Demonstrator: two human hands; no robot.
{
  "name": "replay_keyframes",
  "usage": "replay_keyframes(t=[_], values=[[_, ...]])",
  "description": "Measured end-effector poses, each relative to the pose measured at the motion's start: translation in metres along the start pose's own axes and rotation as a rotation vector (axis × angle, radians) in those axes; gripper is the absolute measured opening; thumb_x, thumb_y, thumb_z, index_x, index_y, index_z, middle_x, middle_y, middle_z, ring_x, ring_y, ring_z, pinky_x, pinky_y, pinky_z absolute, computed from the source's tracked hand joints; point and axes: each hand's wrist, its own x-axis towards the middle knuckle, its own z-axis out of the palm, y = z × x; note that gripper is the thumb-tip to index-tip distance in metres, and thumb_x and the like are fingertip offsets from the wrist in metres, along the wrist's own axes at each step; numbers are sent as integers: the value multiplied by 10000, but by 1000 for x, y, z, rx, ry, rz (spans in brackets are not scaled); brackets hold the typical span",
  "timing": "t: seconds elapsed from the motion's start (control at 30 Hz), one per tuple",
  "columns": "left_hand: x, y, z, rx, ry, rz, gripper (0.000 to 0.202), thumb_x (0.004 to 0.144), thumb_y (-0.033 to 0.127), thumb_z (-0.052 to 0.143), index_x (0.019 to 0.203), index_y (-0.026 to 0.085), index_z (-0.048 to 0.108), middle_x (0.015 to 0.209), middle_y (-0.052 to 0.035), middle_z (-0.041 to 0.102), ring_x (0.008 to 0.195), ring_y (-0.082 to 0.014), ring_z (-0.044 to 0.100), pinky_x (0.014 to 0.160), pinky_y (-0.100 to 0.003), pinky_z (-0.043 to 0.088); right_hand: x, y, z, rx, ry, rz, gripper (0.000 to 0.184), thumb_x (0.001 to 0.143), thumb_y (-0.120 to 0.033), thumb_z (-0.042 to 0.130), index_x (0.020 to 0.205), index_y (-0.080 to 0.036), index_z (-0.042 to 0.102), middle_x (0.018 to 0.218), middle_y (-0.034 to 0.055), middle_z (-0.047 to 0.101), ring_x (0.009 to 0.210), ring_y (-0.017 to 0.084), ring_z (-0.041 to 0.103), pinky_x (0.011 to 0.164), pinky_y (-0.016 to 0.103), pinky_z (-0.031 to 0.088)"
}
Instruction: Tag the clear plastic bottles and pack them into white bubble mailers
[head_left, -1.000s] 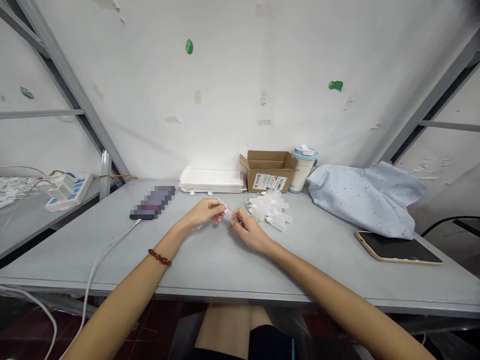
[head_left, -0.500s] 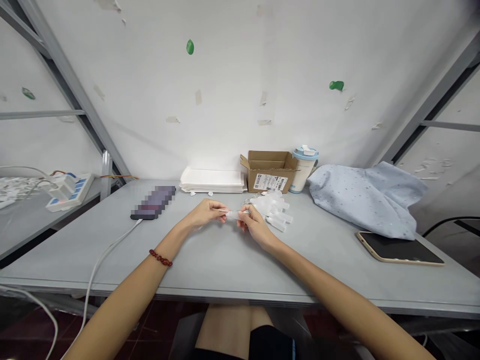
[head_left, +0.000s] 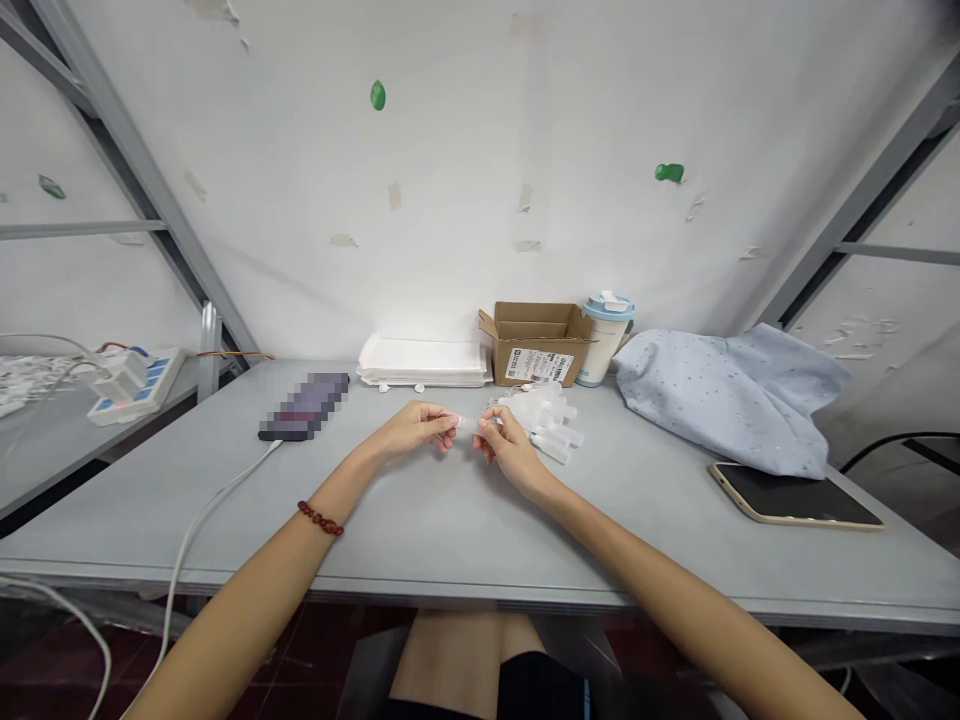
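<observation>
Left grip (head_left: 418,426) pinching small translucent piece (head_left: 464,424) above smooth grey tabletop (head_left: 442,530).

"How does the desk (head_left: 420,545) look?"
"Smooth, matt. The piled pieces (head_left: 553,438) look like frosted plastic."
"And the box (head_left: 538,345)?"
"Matt cardboard, paper label (head_left: 538,366). The phone screen (head_left: 799,497) looks glossy."

hands (head_left: 435,426) (head_left: 501,440): 2 | tubes (head_left: 546,418): overlapping, uncountable | phones (head_left: 306,405) (head_left: 799,497): 2 | carton (head_left: 540,360): 1 | cup (head_left: 602,340): 1 | cloth (head_left: 727,390): 1

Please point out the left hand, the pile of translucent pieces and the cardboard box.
Left hand (head_left: 417,428): head view, back of hand.
Pile of translucent pieces (head_left: 550,414): head view, its middle.
Cardboard box (head_left: 540,366): head view, front label.
</observation>
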Motion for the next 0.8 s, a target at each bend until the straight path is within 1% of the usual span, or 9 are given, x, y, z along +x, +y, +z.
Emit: replay_keyframes(t=[0.1,0.2,0.3,0.43,0.53,0.63,0.7,0.8], values=[[1,-1,0,4,-4,-24,423,715,528,656,656,111,612,618,-18,578,531,-115,548,571,-281,464,-3,-1,0,-73,-17,-56,222,836,-431,432,897,-225,379,633,-62,532,529,99,419,530,234,349],[1,-2,0,34,25,-48,450,736,555,619,645,115,603,581,-2,557,473,-97,520,532,-262,436,-5,-2,0,-116,-35,-80,204,859,-421,416,911,-227,381,642,-63,528,533,99,418,545,238,344],[1,-2,0,67,44,-50,468,741,572,601,640,115,601,566,-2,553,459,-96,511,518,-258,429,-5,-1,-1,-112,-52,-73,219,869,-444,405,912,-231,372,618,-70,526,515,99,421,540,239,340],[0,-2,-2,107,-4,8,414,742,531,624,677,122,615,594,-12,568,517,-108,526,553,-265,459,-2,2,-2,-59,-74,-22,270,858,-501,394,892,-238,349,546,-90,517,457,93,403,500,230,318],[-1,-2,-3,109,-41,59,352,722,479,667,797,135,662,728,-34,611,641,-128,553,605,-275,490,0,2,-3,-19,-79,33,298,846,-534,386,862,-241,335,493,-97,520,411,86,381,468,220,296],[0,-2,-3,110,-45,67,354,714,455,682,887,146,679,838,-54,632,709,-138,558,655,-289,505,0,2,-3,10,-77,63,317,836,-553,390,844,-241,333,467,-95,529,380,82,364,441,213,275],[-1,-1,-3,105,-32,56,354,717,445,683,903,144,679,850,-58,631,719,-140,561,667,-293,508,0,2,-2,22,-65,65,330,829,-563,397,840,-239,336,466,-89,535,375,81,364,436,212,276],[-2,2,0,74,-8,35,337,721,440,679,863,135,674,794,-44,609,698,-138,564,639,-287,508,0,1,-1,37,-61,61,346,822,-578,403,847,-239,338,482,-84,539,387,82,377,444,212,292]])
